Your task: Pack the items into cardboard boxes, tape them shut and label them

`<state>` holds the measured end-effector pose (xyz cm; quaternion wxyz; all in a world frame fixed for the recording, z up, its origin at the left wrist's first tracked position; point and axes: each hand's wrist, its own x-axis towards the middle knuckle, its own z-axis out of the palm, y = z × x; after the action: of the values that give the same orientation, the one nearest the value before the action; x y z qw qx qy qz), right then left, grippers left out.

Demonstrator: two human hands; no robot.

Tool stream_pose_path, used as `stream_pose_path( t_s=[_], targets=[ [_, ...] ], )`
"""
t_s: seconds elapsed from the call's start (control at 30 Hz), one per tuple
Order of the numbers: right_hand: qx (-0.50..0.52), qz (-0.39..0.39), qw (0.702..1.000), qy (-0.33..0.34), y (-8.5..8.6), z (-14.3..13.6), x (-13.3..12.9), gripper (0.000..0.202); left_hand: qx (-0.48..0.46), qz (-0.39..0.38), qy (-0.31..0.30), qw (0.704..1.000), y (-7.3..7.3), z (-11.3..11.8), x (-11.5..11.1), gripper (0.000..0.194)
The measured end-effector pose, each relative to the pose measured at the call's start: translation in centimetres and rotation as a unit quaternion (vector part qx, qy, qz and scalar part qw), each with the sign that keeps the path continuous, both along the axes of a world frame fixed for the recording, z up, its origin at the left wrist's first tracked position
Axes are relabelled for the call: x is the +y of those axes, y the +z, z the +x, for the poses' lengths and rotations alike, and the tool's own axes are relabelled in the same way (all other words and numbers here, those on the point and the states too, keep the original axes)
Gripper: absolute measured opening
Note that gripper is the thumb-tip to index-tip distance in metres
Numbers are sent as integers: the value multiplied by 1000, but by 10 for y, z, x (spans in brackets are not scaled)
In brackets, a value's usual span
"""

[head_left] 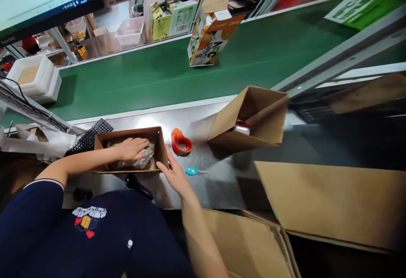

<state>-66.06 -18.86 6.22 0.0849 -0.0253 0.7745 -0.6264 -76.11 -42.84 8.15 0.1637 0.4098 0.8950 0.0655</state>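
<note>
At the left, the black keyboard (91, 137) lies on the metal tabletop (222, 189), partly behind the small open box (154, 133). This box has its long axis going from left to right, and inside it, toward the right half, is the clear plastic packet (147, 158). The left hand (130, 149) comes over the left part of the box and lies with fingers stretched, palm down, on the contents; its grip is released, not closed around anything, and its fingertips reach the packet. So the packet is just under and before these fingertips, and the left hand is the nearer one. The right hand (175, 175) is at the right end wall, with thumb and fingers spread around the near corner; I cannot tell if its grip clenches the cardboard or only leans there. Just beyond, to the right, are the orange tape dispenser (176, 141) and the teal tool (191, 171), then the taller open carton (268, 125).
</note>
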Motion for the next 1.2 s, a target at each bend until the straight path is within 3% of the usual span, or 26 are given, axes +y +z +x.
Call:
stream_pose_path(
  t_s=[0.07, 0.17, 0.3, 0.37, 0.43, 0.53, 0.6, 0.67, 0.73, 0.8, 0.87, 1.0, 1.1, 1.2],
  targets=[
    [36, 86, 995, 43, 15, -5, 1, 73, 14, -19, -6, 1000, -5, 2, 15, 60],
    [85, 226, 961, 136, 38, -16, -7, 66, 19, 7, 11, 1000, -9, 2, 24, 53],
    [75, 322, 916, 229, 50, -28, -23, 68, 41, 85, 89, 992, -14, 3, -4, 72],
    [80, 339, 904, 247, 48, -31, -26, 72, 45, 123, 87, 988, -16, 5, -21, 85],
    [94, 341, 899, 258, 45, -35, -24, 73, 20, 139, 24, 990, -17, 7, -29, 86],
    [97, 310, 896, 303, 49, -46, -13, 66, -47, 114, -83, 989, -18, 7, -26, 74],
    [56, 268, 898, 344, 60, -62, -1, 57, -64, 103, -90, 989, -18, 8, -22, 74],
    [33, 240, 919, 312, 77, -85, 6, 55, -58, 103, -87, 989, -19, 13, -20, 78],
    [81, 234, 950, 193, 93, -115, 1, 52, -47, 107, -99, 988, -21, 19, -21, 79],
    [155, 243, 953, 97, 102, -146, -18, 44, -31, 114, -103, 988, -22, 25, -23, 76],
    [173, 272, 939, 118, 100, -172, -47, 41, -17, 119, -102, 988, -24, 28, -25, 75],
    [36, 327, 891, 313, 73, -191, -95, 36, -21, 106, -95, 990, -24, 28, -30, 77],
    [-41, 323, 868, 375, 53, -183, -102, 39, -21, 114, -71, 991, -25, 26, -32, 70],
    [-13, 296, 871, 391, 49, -175, -94, 53, -24, 119, -63, 991, -29, 25, -31, 61]
  ],
)
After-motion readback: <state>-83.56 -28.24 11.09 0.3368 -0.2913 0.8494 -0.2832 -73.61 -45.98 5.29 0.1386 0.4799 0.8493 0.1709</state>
